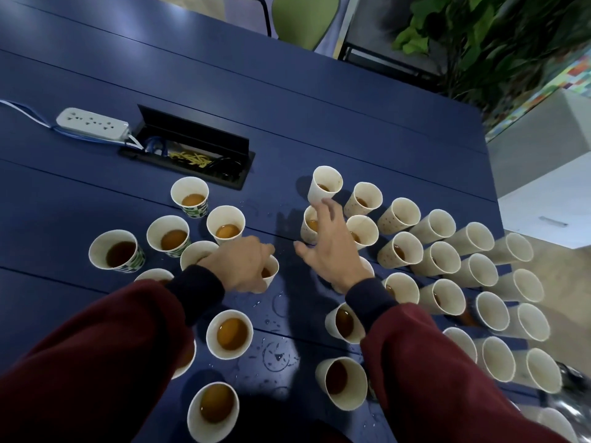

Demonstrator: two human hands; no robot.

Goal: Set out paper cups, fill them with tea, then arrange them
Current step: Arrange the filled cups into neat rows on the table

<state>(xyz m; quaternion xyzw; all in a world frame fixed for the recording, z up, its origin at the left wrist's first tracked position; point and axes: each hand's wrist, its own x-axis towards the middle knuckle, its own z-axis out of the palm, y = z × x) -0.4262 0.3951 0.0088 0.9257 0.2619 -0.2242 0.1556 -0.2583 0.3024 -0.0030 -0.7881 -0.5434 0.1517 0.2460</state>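
Observation:
Many white paper cups stand on the dark blue table (319,129), most holding brown tea. A loose group sits on the left, among them a green-patterned cup (116,254). Tighter rows of several cups (438,260) fill the right side. My left hand (243,266) grips a tea cup (270,270) from above, near the middle. My right hand (329,244) hovers with fingers spread over a spotted cup (309,226), not closed on it; whether it touches is unclear. Another cup (326,183) stands just beyond its fingertips.
A white power strip (92,122) with blue cable lies at the far left, beside an open black cable box (192,151) set into the table. Water drops and ring marks (276,353) wet the surface between the groups. A green chair (303,17) and plants stand beyond.

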